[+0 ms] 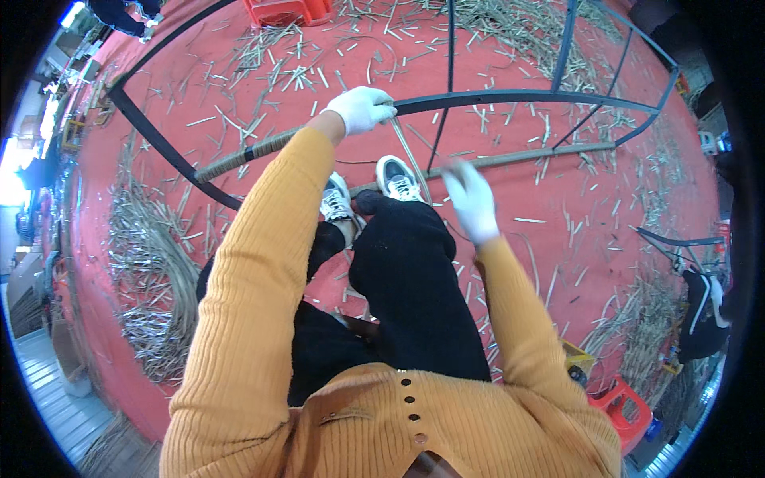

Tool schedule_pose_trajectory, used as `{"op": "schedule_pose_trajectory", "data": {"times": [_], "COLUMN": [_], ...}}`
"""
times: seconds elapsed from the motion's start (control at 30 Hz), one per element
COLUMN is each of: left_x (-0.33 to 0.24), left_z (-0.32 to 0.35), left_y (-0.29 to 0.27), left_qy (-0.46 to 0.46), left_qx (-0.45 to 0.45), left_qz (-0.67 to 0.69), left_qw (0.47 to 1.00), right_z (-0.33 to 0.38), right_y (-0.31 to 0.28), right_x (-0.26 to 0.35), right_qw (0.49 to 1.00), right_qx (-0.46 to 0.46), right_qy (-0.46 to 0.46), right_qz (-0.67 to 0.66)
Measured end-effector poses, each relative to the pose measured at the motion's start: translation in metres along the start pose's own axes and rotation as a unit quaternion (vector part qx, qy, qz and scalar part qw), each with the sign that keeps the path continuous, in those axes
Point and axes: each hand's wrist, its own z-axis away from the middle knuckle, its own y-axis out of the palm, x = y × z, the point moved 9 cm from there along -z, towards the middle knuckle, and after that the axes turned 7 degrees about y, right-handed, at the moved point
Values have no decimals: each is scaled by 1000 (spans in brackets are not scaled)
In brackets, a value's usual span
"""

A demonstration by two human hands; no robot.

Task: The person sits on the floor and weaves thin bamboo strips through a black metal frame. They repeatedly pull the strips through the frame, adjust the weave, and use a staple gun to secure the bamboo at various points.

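A black metal frame (510, 97) stretches across in front of me. Its near bar is wound with tan plant strand (271, 146) on the left, broken by a short dark band. My left hand (362, 110), in a white glove, is closed round this bar where the winding ends. From its fingertips a pale loose strand (410, 151) hangs down toward my shoes. My right hand (472, 199), also white-gloved, is to the right of that strand and lower; motion smears its fingers, so whether it holds anything is unclear. A lower frame bar (518, 158) passes behind it.
Cut strand pieces litter the red floor (518, 219). A large bundle of dried strands (159, 279) lies at left, with more heaps at right. Red plastic stools stand at the far side (288, 9) and lower right (625, 410). Another black frame piece (681, 240) is at right.
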Motion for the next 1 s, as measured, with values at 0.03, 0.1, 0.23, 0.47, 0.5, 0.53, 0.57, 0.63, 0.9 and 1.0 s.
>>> {"op": "schedule_pose_trajectory", "data": {"times": [0.03,0.1,0.23,0.47,0.5,0.53,0.57,0.63,0.9,1.0], "left_x": [-2,-4,-23,-32,-34,-35,-36,-33,-17,-40], "left_z": [4,10,24,26,28,33,39,55,94,73], "left_y": [2,2,3,4,5,7,8,8,-12,2], "left_qy": [0,-16,34,39,56,68,80,99,56,91], "left_qx": [4,-9,-77,-78,-76,-80,-81,-85,-91,-97], "left_qz": [3,-65,-137,-170,-161,-156,-151,-163,-239,-224], "left_qw": [1000,998,987,982,982,982,982,978,965,965], "right_z": [-38,-88,-106,-62,-56,-53,-49,-43,-52,-53], "right_y": [26,76,101,103,102,101,99,104,119,124], "right_x": [11,23,5,14,10,12,11,18,11,2], "right_qw": [992,969,944,861,870,881,893,919,964,961], "right_qx": [-7,167,260,242,208,197,172,202,169,149], "right_qy": [-1,37,161,230,257,252,261,236,155,159], "right_qz": [-128,-178,-124,-383,-366,-348,-323,-241,-137,-169]}}
